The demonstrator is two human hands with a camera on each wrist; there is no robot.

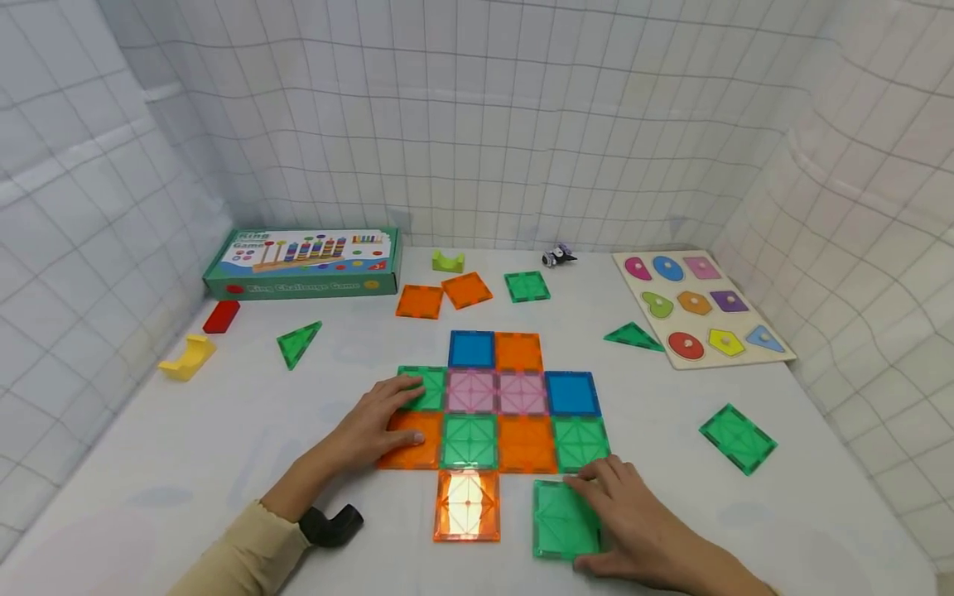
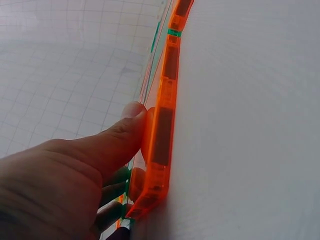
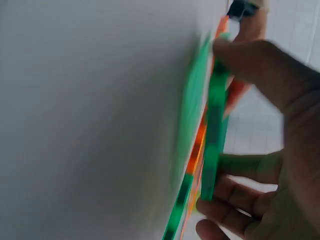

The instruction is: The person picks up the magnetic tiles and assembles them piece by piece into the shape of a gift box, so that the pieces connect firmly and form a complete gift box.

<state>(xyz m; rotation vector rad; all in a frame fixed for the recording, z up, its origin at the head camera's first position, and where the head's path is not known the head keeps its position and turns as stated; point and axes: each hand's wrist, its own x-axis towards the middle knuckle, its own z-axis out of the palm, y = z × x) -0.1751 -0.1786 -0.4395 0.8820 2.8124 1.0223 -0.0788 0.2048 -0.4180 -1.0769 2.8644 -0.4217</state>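
A flat group of see-through square magnetic tiles lies at the middle of the table in the head view. My left hand (image 1: 376, 422) rests on its left side, fingertips on a green tile (image 1: 432, 389) and thumb on an orange tile (image 1: 410, 447). In the left wrist view, the thumb presses on the orange tile's (image 2: 162, 135) face. My right hand (image 1: 633, 530) grips a green square tile (image 1: 559, 521) between thumb and fingers, close to the group's front right. The right wrist view shows that green tile (image 3: 215, 125) lifted off the table. A bright orange tile (image 1: 467, 505) sits at the group's front.
Loose orange tiles (image 1: 420, 301) and green tiles (image 1: 738, 439) lie around. Green triangles (image 1: 298, 343) flank the group. At the back stand a game box (image 1: 305, 289) and a shape puzzle board (image 1: 671, 302). A black curved piece (image 1: 331, 527) lies beside the left sleeve.
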